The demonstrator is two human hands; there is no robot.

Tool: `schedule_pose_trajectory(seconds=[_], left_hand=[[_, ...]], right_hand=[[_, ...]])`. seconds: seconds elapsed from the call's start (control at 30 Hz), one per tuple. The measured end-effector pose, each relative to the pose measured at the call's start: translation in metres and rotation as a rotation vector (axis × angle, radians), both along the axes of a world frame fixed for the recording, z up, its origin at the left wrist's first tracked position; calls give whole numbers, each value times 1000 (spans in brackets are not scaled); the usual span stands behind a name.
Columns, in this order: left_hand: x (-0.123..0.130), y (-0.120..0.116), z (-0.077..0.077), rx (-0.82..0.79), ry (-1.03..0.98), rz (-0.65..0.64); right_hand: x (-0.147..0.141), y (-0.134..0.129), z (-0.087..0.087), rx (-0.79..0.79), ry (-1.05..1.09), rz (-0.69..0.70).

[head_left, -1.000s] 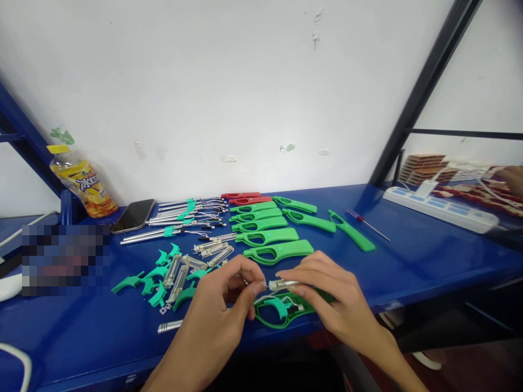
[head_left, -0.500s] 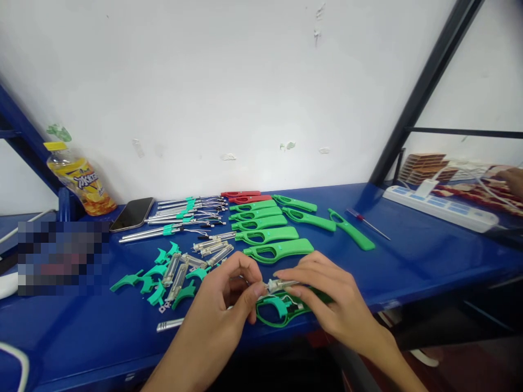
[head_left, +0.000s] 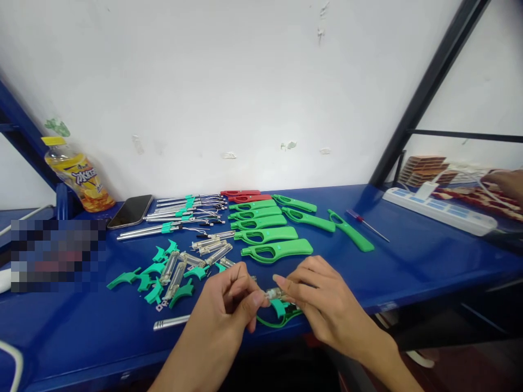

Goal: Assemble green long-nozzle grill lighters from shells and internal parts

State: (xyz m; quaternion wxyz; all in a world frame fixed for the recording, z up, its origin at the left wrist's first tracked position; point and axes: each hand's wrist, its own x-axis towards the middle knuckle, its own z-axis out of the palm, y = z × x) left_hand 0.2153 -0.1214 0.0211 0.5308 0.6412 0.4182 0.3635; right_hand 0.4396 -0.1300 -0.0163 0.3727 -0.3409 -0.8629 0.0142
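My right hand (head_left: 327,299) is closed around a small clear gas tank (head_left: 274,294), its valve end pointing left. My left hand (head_left: 231,307) pinches at that valve end; what is between the fingertips is too small to make out. Beneath both hands lies an open green lighter shell (head_left: 278,325) with a teal trigger (head_left: 279,308) in it, partly hidden by my right hand. A silver lighter tube (head_left: 171,322) sticks out to the left from under my left hand. Several loose teal triggers (head_left: 125,279) and clear tanks (head_left: 176,280) lie left of my hands.
Green lighter shells (head_left: 281,249) and red ones (head_left: 243,193) lie in rows. Wired metal tubes (head_left: 141,232), a phone (head_left: 131,211) and a drink bottle (head_left: 84,177) are at left. A screwdriver (head_left: 368,224) and power strip (head_left: 441,209) lie right. Another person's hand (head_left: 506,179) shows far right.
My right hand has tilted and moved slightly down with the tank, covering more of the green shell. My left fingers stay pinched at the tank's valve end.
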Motion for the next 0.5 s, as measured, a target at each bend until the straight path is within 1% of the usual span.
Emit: schedule_pose_trajectory(seconds=[0.13, 0.23, 0.33, 0.4, 0.43, 0.5], left_hand=[[-2, 1, -11, -15, -16, 5], [-1, 1, -10, -10, -34, -14], [2, -1, -2, 2, -21, -9], [3, -1, 0, 41, 36, 42], [3, -1, -1, 84, 88, 73], [2, 1, -6, 230, 232, 96]], right_hand=[[0, 0, 1, -3, -43, -11], [1, 0, -2, -4, -15, 0], [3, 0, -5, -3, 117, 22], [5, 1, -6, -39, 236, -15], [6, 1, -6, -69, 298, -53], [7, 1, -6, -130, 423, -148]])
